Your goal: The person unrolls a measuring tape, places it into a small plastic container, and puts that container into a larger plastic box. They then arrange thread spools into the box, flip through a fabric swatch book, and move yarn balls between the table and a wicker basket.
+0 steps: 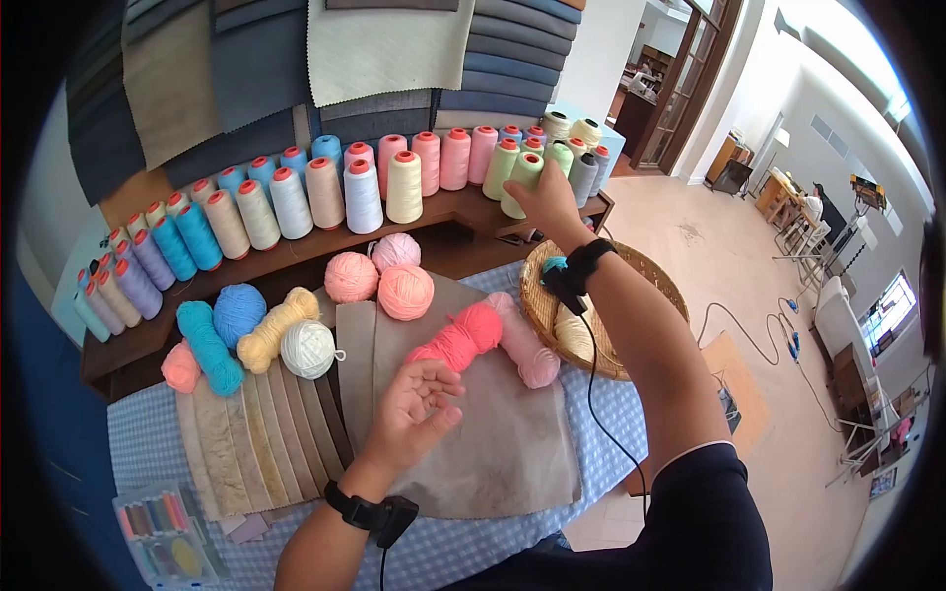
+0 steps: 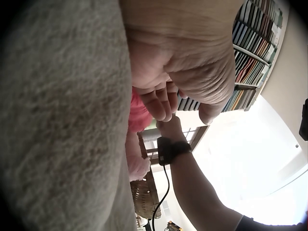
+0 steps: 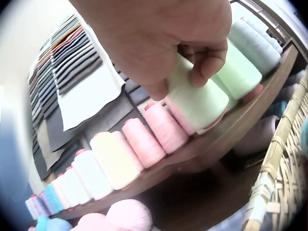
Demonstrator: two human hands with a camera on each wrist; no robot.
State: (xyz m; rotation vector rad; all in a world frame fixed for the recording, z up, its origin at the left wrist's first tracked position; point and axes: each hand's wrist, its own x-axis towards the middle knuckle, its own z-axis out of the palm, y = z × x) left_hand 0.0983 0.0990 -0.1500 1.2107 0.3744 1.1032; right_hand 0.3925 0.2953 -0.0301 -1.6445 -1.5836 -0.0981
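Note:
At the right end of the thread shelf, my right hand (image 1: 548, 205) grips a pale green cone of thread (image 1: 521, 183). The right wrist view shows my right hand (image 3: 168, 53) with thumb and fingers around the green cone (image 3: 198, 103), beside another green cone (image 3: 239, 72) and pink cones (image 3: 165, 129). My left hand (image 1: 412, 419) is held palm up over the grey cloth (image 1: 493, 433), fingers loosely bent and holding nothing, just below the coral-red yarn skein (image 1: 461, 336). In the left wrist view, my left hand (image 2: 178, 62) is empty beside the cloth.
Rows of thread cones line the curved wooden shelf (image 1: 443, 209). Yarn balls (image 1: 405, 292) and skeins lie in front of it. A wicker basket (image 1: 631, 258) with yarn stands at the right. Fabric swatches (image 1: 246, 443) and a plastic case (image 1: 168, 537) lie at the left.

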